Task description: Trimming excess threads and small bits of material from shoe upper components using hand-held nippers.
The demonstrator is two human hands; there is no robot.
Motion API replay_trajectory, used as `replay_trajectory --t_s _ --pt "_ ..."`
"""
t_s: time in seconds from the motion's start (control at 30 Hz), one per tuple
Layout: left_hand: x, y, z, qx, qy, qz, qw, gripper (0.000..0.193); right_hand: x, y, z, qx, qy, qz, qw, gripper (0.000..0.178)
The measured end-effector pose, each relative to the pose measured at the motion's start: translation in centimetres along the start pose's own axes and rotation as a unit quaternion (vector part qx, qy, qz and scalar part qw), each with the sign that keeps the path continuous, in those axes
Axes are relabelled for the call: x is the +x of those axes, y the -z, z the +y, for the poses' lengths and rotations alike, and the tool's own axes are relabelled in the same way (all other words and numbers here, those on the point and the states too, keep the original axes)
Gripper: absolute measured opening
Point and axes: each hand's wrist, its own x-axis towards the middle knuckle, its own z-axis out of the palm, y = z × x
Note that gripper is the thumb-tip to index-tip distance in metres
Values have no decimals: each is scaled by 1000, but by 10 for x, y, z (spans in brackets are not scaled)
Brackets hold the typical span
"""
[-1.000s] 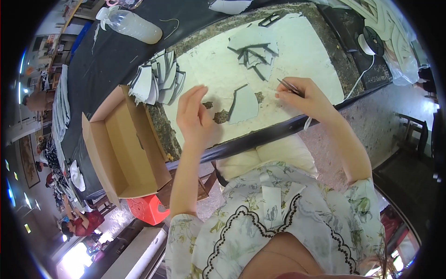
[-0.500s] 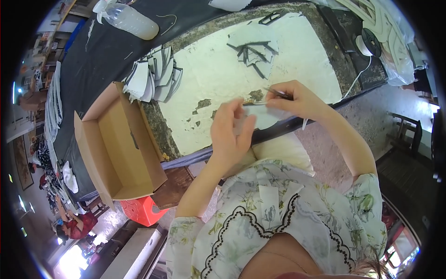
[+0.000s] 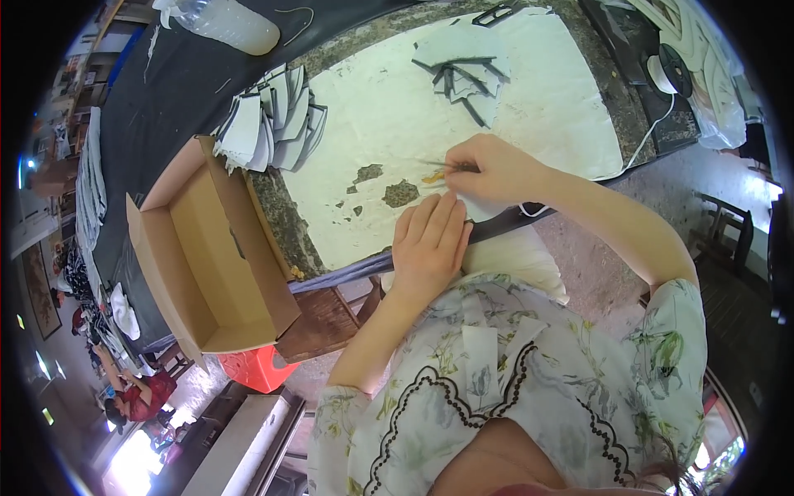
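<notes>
My left hand [image 3: 430, 240] lies flat at the near edge of the white-covered board, its fingers stretched out and close together. Just beyond it, my right hand [image 3: 496, 171] is closed around a slim, pointed metal tool [image 3: 432, 164], whose tip points left; its exact kind does not show. Under the right hand a pale, flat piece [image 3: 488, 208] shows in part, the left fingertips by its edge. Further back, a small heap of pale pieces with dark edging [image 3: 459, 54] lies on the white sheet [image 3: 372, 91].
Fanned grey-white pieces [image 3: 285, 124] overlap at the board's left, beside an open cardboard box [image 3: 207, 256]. A plastic bottle [image 3: 227, 25] lies at the far left. On the right stands a spool of white cord [image 3: 663, 74]. A red stool [image 3: 256, 369] is below the box.
My left hand has gone from raised, curved fingers at the pale piece to lying flat. The right hand has shifted slightly left with the pointed tool. The whole view has moved a little.
</notes>
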Motion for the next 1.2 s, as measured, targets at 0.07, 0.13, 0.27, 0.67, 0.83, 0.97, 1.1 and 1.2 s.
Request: replay_trajectory --t_s 0.07,0.13,0.27,0.67,0.83,0.97,1.1,1.2 --pt "0 1 -3 -1 -7 -6 1000 34 1 3 -5 -22 -18 -9 1000 19" --pt "0 1 -3 -13 -3 -6 1000 33 0 4 -10 -42 -37 -15 998 19" --pt "-2 5 -5 -40 32 18 999 31 1 0 -7 -45 -45 17 998 19" --pt "8 2 -1 31 57 -14 998 28 -12 21 -5 -76 -72 28 994 22" --pt "11 -4 3 63 70 -1 996 36 -24 27 4 -85 -84 51 991 22" --pt "16 -5 6 88 80 -17 993 44 -25 28 2 -88 -82 61 991 25" --pt "14 -5 7 101 87 -38 990 42 -28 32 -2 -82 -103 28 991 25" --pt "18 -4 6 121 69 -44 989 43 -30 32 0 -90 -68 28 993 24"
